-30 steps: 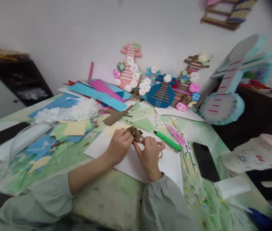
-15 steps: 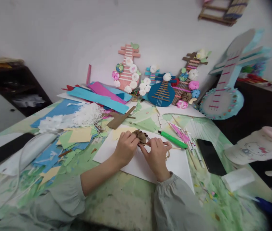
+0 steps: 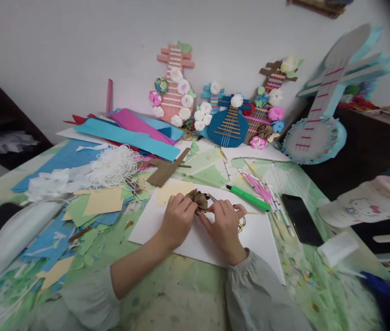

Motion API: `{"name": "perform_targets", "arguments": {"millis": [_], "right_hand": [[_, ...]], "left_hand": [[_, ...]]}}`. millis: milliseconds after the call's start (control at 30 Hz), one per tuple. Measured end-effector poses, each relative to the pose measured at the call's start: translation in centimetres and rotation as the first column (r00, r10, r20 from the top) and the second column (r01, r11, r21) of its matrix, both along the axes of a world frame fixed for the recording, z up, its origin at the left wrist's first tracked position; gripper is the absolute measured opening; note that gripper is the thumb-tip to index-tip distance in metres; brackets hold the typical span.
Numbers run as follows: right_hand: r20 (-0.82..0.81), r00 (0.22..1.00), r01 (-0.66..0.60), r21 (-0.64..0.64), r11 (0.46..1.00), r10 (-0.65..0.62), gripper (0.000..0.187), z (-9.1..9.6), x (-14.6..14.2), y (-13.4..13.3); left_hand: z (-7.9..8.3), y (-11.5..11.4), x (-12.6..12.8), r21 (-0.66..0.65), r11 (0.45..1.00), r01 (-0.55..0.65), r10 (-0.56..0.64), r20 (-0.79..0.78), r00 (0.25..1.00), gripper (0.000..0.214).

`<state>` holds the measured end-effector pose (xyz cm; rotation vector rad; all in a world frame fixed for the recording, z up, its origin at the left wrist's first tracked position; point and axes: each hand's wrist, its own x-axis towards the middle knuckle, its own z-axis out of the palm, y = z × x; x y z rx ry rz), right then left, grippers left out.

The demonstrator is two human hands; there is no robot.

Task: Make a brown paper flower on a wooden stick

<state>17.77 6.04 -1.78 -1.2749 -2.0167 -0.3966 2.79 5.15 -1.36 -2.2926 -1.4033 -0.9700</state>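
A brown crepe-paper flower (image 3: 199, 199) is held just above a white sheet (image 3: 167, 225). My left hand (image 3: 178, 219) has its fingers closed around the flower's left side. Thumb and fingers of my right hand (image 3: 225, 226) pinch at its lower right edge; the exact grip point is partly hidden. Scissors with gold handles (image 3: 241, 225) lie under my right hand, mostly covered, their blades showing near the flower. A thin wooden stick (image 3: 252, 212) pokes out to the right of that hand; I cannot tell whether it is held.
A green utility knife (image 3: 249, 198) and a phone (image 3: 302, 219) lie to the right. Paper scraps (image 3: 103, 201) and white string (image 3: 115, 166) cover the left side. Behind stand flower-decorated paper instruments, including a blue lute (image 3: 228, 126). A pink-lidded cup (image 3: 356, 204) is far right.
The camera view has shifted slightly. Both hands stay on the flower, and its petals now face up a little more, with more of them showing.
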Motion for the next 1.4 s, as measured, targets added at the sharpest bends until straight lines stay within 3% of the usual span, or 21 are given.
{"name": "perform_targets", "arguments": {"millis": [733, 1400], "right_hand": [[0.031, 1.0, 0.0, -0.057, 0.998, 0.002, 0.031, -0.35, 0.47, -0.36], [0.04, 0.999, -0.002, -0.027, 1.0, 0.003, 0.033, -0.38, 0.54, -0.33]], "left_hand": [[0.05, -0.42, 0.12, -0.005, 1.0, -0.007, 0.006, -0.036, 0.999, 0.018], [-0.4, -0.46, 0.24, -0.018, 0.999, -0.036, 0.034, -0.068, 0.997, 0.021]]}}
